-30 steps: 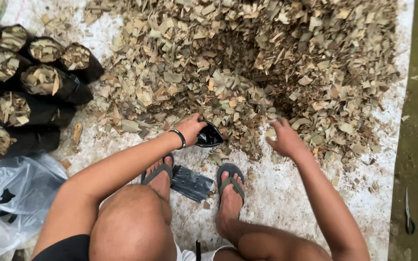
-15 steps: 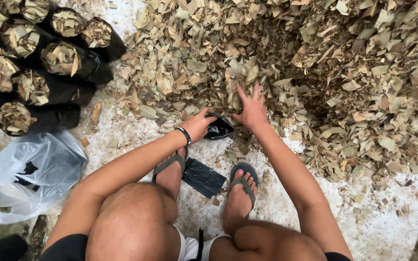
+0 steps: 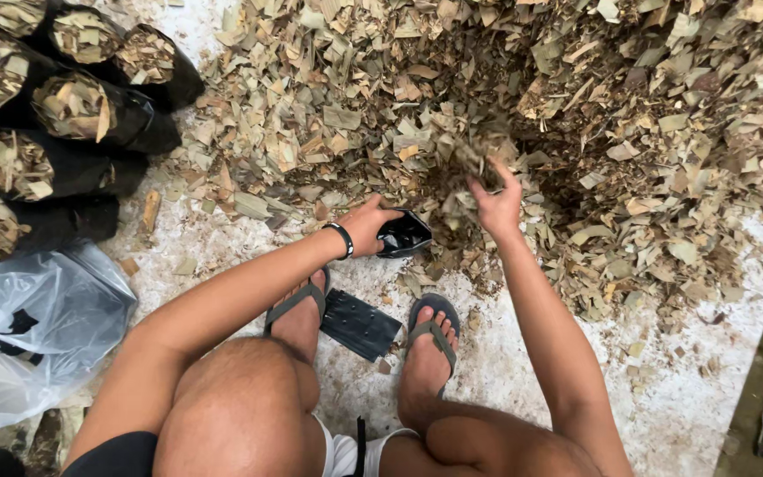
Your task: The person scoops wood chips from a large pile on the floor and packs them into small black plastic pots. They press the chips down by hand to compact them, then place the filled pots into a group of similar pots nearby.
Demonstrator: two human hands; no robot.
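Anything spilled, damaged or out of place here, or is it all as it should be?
Nothing looks damaged. The left hand holds a small black bag open at the edge of the dry leaf pile, while the right hand lifts a clump of leaves. Loose leaf bits lie scattered across the white ground sheet. A flat empty black bag lies between the feet.

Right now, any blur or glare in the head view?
Head view: motion blur on the right hand and the dry leaves falling from it; left hand and small black bag sharp; soft even daylight; mild sheen on the clear plastic bag.
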